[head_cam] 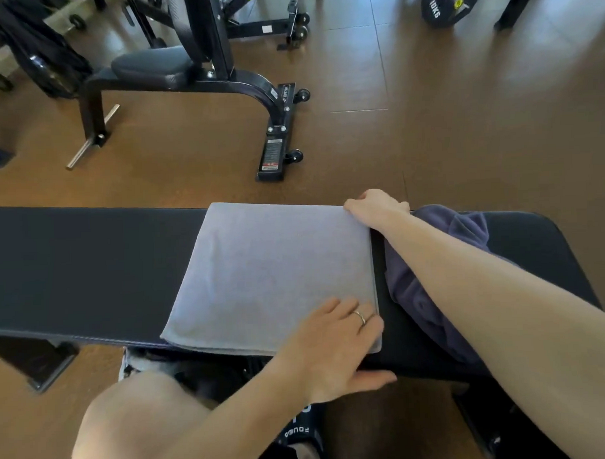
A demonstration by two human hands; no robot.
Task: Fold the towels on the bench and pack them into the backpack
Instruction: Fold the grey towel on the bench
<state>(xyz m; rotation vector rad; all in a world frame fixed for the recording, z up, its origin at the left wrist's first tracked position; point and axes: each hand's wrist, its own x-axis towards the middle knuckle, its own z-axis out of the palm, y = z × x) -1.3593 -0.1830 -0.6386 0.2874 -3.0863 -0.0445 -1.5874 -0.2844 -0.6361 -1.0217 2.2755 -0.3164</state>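
Pressing down on a folded light grey towel [275,275], a person works at a black padded bench [90,267] that runs across a gym floor. The towel lies flat as a neat rectangle on the middle of the bench, spanning it from the far edge to the near edge, where its front fold hangs just over the rim.

The left hand [336,345] rests on the towel's near right corner, fingers straight and spread across the cloth, a ring on one finger, the thumb stretched out along the bench's near edge below the towel. The right hand [372,204] sits at the towel's far right corner at the far edge of the bench, its fingers curled over the corner; whether they pinch the cloth or only press on it cannot be told. Both hands thus hold the towel's right side, one at each corner.

Just beside the towel's right edge, toward the right end of the bench, a dark purple towel [430,293] lies crumpled and unfolded, partly hidden beneath the right forearm that crosses above it. A narrow strip of bare bench shows between the two towels.

The left half of the bench is bare padding. Beyond it, on the brown floor [462,120], stand a black weight machine [203,71] with small wheels and, at the far right, a weight plate [447,4] marked 10KG. The person's bare knee [129,424] shows below the near edge.
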